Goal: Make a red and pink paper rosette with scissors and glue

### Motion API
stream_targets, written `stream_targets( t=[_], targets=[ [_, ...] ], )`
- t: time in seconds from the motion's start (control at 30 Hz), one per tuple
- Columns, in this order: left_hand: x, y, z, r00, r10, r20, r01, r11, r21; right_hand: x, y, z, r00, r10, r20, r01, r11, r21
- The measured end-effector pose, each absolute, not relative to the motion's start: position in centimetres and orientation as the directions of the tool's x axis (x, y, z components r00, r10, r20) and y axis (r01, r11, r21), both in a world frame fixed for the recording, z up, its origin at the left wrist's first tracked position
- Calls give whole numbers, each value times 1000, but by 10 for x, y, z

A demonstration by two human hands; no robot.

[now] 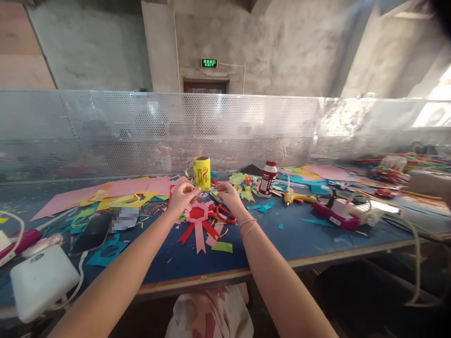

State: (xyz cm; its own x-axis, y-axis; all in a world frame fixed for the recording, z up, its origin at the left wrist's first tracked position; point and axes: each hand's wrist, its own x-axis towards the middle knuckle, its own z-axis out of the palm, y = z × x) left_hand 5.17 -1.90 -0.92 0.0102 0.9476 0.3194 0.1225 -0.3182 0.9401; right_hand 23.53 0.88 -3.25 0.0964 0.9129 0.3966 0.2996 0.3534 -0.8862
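My left hand (pixel 184 196) is closed in a pinch by the base of an upright yellow roll (pixel 202 174) with red lettering; whether it touches the roll I cannot tell. A little to the right, my right hand (pixel 229 197) has its fingers pressed together, and what they hold is too small to make out. Just in front of both hands lies a paper rosette (pixel 198 213) with a pink pleated rim, a red centre and pink and red tails. Scissors with orange-red handles (pixel 226 215) lie below my right hand. A green paper piece (pixel 222 247) is near the tails.
Right of the hands are a dark red bottle (pixel 268 179), a yellow glue gun (pixel 299 197) and a magenta power strip (pixel 336 216) with cables. A phone (pixel 92 234) and a white box with a cable (pixel 45 283) lie left. Perforated metal panels (pixel 141 134) border the table's back.
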Motion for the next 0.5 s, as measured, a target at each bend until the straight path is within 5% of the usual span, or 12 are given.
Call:
stream_targets(
  t=[0.2,0.3,0.43,0.5],
  targets=[
    [51,-27,-10,37,920,390,229,-388,893,237,-2,-21,196,948,250,118,230,-966],
    [52,-28,-12,58,934,354,211,-358,910,276,-2,-7,345,889,302,306,198,-931],
    [56,-26,-14,51,967,251,81,-255,964,383,0,12,380,768,517,831,-37,-556],
    [59,-25,-16,70,974,217,31,-219,975,439,-1,15,355,813,461,916,-203,-347]
  ],
)
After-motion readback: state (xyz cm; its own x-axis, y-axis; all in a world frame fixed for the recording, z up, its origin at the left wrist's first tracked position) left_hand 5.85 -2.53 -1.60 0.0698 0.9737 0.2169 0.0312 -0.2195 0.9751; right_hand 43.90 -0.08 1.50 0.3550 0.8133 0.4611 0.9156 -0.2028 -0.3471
